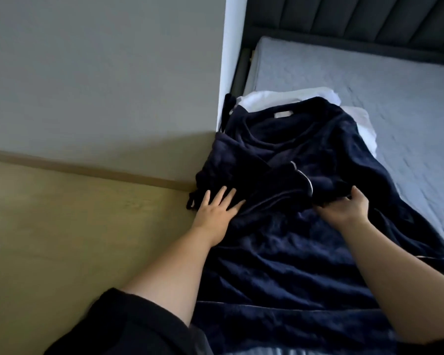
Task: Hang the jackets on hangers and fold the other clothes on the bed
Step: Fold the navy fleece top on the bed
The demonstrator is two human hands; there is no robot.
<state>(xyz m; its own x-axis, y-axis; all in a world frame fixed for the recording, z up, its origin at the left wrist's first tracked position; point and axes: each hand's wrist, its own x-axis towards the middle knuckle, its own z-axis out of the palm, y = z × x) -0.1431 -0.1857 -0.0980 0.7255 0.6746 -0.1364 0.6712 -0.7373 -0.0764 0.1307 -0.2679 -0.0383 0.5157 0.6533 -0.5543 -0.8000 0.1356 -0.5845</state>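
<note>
The bed (369,103) takes up the right of the frame, under a dark headboard (356,21) at the top. The navy robe (280,252) is spread along the bed's left side, from the centre down to the lower edge, collar uppermost. The folding is judged to be at an early stage: one sleeve (287,180) is laid across the chest, while the long skirt below lies creased and unfolded. No hanger or hung jacket is seen, so that part of the task cannot be judged. A white cloth (364,124) is partly covered by the robe's shoulder at upper centre and appears to be left for later.

The left hand (215,213) is pressed flat on the robe's left edge, fingers straight and spread. The right hand (344,211) is curled round a fold of the robe just beside the piped cuff.

The wall (100,73) and floor (62,226) fill the left of the frame. The robe's left edge overhangs the bed there, close to the wall corner, so slipping is a risk.
</note>
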